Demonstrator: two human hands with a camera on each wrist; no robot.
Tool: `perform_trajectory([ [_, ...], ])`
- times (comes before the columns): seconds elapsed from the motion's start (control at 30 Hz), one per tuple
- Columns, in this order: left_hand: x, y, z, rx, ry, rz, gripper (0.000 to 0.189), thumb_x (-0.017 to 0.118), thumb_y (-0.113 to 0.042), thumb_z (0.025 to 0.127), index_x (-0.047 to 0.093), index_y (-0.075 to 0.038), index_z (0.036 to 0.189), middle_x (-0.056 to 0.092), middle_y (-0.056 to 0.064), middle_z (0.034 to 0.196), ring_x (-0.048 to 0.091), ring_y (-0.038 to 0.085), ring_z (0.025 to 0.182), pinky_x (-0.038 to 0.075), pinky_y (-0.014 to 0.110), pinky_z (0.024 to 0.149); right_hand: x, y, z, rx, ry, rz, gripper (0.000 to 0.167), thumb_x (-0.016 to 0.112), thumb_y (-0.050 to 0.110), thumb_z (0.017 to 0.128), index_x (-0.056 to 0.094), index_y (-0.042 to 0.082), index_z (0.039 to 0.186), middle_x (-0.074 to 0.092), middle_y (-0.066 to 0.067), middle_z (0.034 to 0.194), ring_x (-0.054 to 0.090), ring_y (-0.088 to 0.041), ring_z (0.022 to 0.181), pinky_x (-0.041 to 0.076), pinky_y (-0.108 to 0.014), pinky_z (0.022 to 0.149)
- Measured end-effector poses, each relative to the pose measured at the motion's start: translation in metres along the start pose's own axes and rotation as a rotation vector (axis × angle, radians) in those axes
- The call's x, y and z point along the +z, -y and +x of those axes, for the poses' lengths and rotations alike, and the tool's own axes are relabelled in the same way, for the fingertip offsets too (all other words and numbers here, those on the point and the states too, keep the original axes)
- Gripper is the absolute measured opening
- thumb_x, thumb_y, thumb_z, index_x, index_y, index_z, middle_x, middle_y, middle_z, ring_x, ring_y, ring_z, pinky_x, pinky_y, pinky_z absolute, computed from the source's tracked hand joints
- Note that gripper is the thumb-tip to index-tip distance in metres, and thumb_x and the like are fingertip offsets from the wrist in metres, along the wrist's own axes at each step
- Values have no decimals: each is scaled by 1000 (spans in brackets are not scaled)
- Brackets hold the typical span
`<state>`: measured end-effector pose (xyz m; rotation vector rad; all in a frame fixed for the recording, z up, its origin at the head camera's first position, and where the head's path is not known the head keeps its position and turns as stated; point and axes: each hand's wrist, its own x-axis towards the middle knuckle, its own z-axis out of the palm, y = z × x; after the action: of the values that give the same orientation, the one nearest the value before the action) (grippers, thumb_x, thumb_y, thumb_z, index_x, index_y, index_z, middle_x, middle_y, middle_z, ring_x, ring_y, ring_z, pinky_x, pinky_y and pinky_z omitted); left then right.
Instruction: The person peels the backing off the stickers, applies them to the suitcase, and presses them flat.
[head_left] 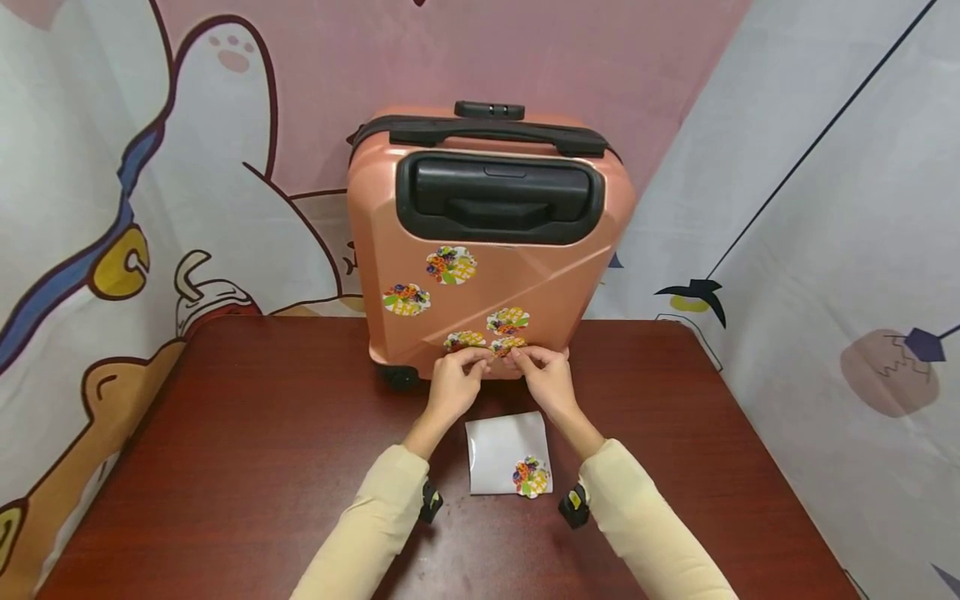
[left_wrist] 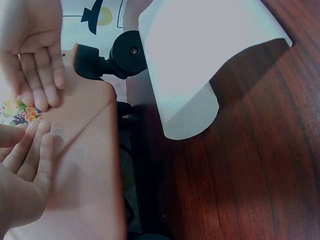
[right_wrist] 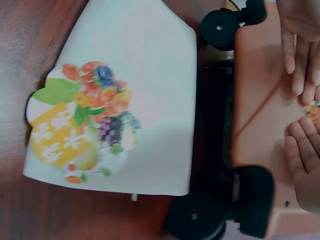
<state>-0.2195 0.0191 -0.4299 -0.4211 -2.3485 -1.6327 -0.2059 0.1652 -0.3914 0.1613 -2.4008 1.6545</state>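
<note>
A pink hard-shell suitcase (head_left: 555,283) stands upright with several round fruit-and-flower stickers (head_left: 451,265) on its front. Low on that face, my left hand (head_left: 456,385) and right hand (head_left: 551,385) meet at another fruit sticker (head_left: 507,344). Each pinches its edge between thumb and forefinger against the shell. From the left wrist, the left hand (left_wrist: 25,192) and right hand (left_wrist: 35,55) flank the sticker (left_wrist: 22,115), their other fingers loosely extended; thumbs are hidden there. A white backing sheet (head_left: 498,450) lies below the hands, bearing one fruit sticker (right_wrist: 85,120).
The suitcase stands toward the back of a dark red-brown table (head_left: 247,450). Black wheels (right_wrist: 197,217) project at its base. A printed cartoon cloth (head_left: 810,208) hangs behind and at the sides. The backing sheet curls up at an edge.
</note>
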Motion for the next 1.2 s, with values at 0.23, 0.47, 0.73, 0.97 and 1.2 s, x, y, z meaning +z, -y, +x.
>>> perform_trajectory([
  [0.23, -2, -1, 1, 14, 5, -5, 15, 58, 2, 85, 69, 1, 96, 69, 11, 87, 65, 20, 75, 51, 26, 61, -1, 25, 8, -20, 14, 116, 22, 54, 5, 91, 64, -15, 92, 64, -29, 88, 61, -42, 86, 47, -49, 78],
  [0.47, -1, 1, 2, 3, 18, -13, 15, 58, 2, 86, 68, 1, 97, 68, 12, 89, 65, 22, 76, 51, 27, 62, 0, 8, 18, -29, 31, 214, 23, 57, 10, 90, 65, -12, 94, 65, -26, 90, 63, -37, 86, 49, -45, 78],
  [0.73, -1, 0, 2, 27, 6, -11, 15, 59, 2, 85, 68, 1, 96, 68, 13, 87, 65, 26, 76, 50, 26, 60, 3, -2, 15, -47, -8, 148, 22, 58, 12, 89, 67, -9, 91, 67, -22, 85, 65, -33, 83, 49, -45, 75],
  [0.97, 0, 0, 1, 17, 6, -16, 14, 58, 2, 86, 68, 1, 96, 68, 12, 89, 65, 23, 76, 51, 26, 62, 4, -27, 10, -7, -29, -44, 20, 59, 14, 89, 70, -4, 88, 68, -17, 83, 64, -27, 87, -11, -46, 106],
  [1.2, -1, 0, 0, 1, 8, -9, 15, 58, 2, 86, 68, 1, 96, 68, 13, 87, 65, 22, 75, 50, 26, 61, 2, -6, 11, -10, -6, 51, 21, 58, 13, 90, 69, -6, 91, 67, -19, 86, 64, -28, 88, 36, -46, 96],
])
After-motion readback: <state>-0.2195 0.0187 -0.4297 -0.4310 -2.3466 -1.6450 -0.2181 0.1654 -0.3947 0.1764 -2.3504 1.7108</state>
